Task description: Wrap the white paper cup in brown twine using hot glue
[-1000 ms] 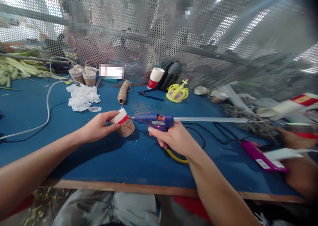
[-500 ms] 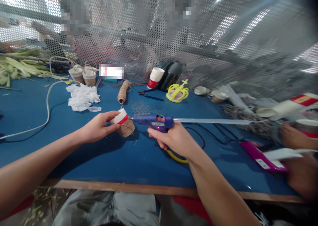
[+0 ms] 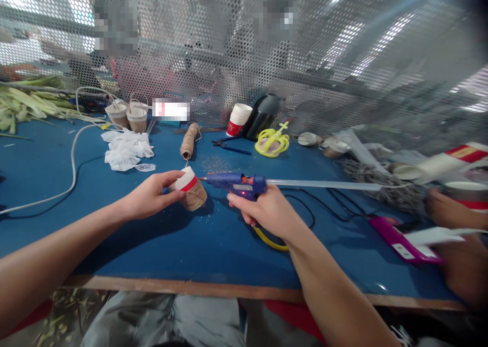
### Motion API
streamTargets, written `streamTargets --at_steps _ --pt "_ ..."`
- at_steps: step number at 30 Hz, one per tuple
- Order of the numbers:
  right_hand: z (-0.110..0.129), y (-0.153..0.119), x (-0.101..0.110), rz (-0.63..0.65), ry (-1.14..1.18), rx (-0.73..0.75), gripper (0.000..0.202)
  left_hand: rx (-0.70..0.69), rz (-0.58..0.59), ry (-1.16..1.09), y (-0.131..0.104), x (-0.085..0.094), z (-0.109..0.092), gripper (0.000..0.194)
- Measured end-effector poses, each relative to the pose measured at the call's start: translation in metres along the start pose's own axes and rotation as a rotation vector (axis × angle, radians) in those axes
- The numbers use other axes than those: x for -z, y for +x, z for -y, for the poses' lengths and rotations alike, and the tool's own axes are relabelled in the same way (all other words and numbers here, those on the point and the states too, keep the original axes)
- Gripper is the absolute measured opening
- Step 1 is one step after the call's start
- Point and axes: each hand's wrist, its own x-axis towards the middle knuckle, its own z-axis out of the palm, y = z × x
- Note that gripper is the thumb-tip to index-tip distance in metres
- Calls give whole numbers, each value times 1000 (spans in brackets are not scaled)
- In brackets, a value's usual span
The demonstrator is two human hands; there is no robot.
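Observation:
My left hand [image 3: 158, 194] is closed on a tilted paper cup [image 3: 189, 184], white with a red band at its rim and brown twine wound round the rest. My right hand [image 3: 267, 210] grips a blue glue gun [image 3: 232, 183] with a small red light lit. Its nozzle points left, close to the cup's red band; whether it touches, I cannot tell. A long clear glue stick [image 3: 324, 185] sticks out of the gun's back. Just beyond the cup lies a roll of twine [image 3: 188, 143], its strand leading toward the cup.
White gloves [image 3: 127, 151], pliers [image 3: 232, 147], stacked paper cups [image 3: 239, 119] and a yellow crown [image 3: 272, 143] lie behind my hands. Two twine-wrapped cups [image 3: 136, 118] stand at back left. A purple power strip [image 3: 404, 243] and a co-worker's hand [image 3: 444, 210] are at right. Perforated metal rises behind.
The glue gun has shifted slightly and its nozzle sits a little higher and farther right at the cup. My left hand and the cup are nearly still.

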Motion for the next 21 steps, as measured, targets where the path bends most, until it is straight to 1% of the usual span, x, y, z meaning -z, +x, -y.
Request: streamTargets --at_steps 6,11,17,21 --pt "0 -2 0 -8 -28 -8 28 7 3 13 0 0 -2 38" --pt "0 -5 0 21 -36 32 28 30 -3 20 1 0 -1 41" --pt "1 -5 1 37 -40 35 27 22 5 8 0 0 0 40" --pt "1 -5 1 17 -41 29 28 17 -3 15 1 0 0 40"
